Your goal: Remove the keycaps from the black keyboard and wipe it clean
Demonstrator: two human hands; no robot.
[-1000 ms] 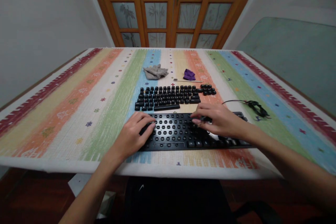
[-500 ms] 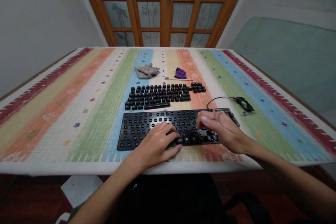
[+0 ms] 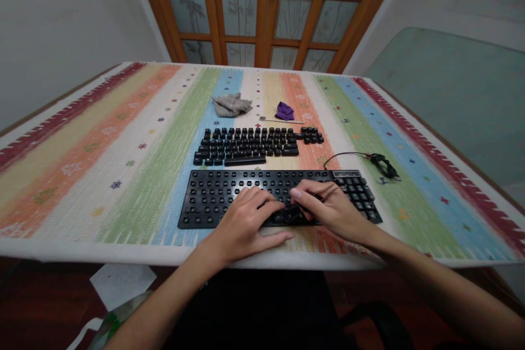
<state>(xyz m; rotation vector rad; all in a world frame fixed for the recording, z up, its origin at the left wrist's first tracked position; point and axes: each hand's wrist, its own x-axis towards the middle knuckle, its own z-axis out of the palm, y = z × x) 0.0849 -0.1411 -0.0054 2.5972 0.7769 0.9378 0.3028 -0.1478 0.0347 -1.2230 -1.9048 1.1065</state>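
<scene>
A black keyboard [image 3: 200, 191] lies near the table's front edge, its left and middle part stripped to bare key mounts. Keycaps are still on its number pad [image 3: 361, 197] at the right end. Resting over the lower middle of the keyboard, my left hand [image 3: 248, 221] has its fingers apart and its thumb stretched along the front edge. My right hand [image 3: 326, 205] is closed in a pinch just right of it, above a few bottom-row keycaps. Whatever sits between those fingers is hidden. Behind the keyboard, removed keycaps [image 3: 246, 145] are laid out in rows, with a long space bar keycap [image 3: 245, 161] in front.
Farther back lie a grey cloth [image 3: 232, 105], a thin brush [image 3: 283, 121] and a purple cloth [image 3: 284, 111]. The keyboard's coiled cable [image 3: 383, 165] rests to the right. A striped cloth [image 3: 135, 175] covers the table.
My right hand has moved left and lower toward my left hand, uncovering the number pad. My left hand stays on the keyboard with its thumb now straighter. The view has tilted slightly.
</scene>
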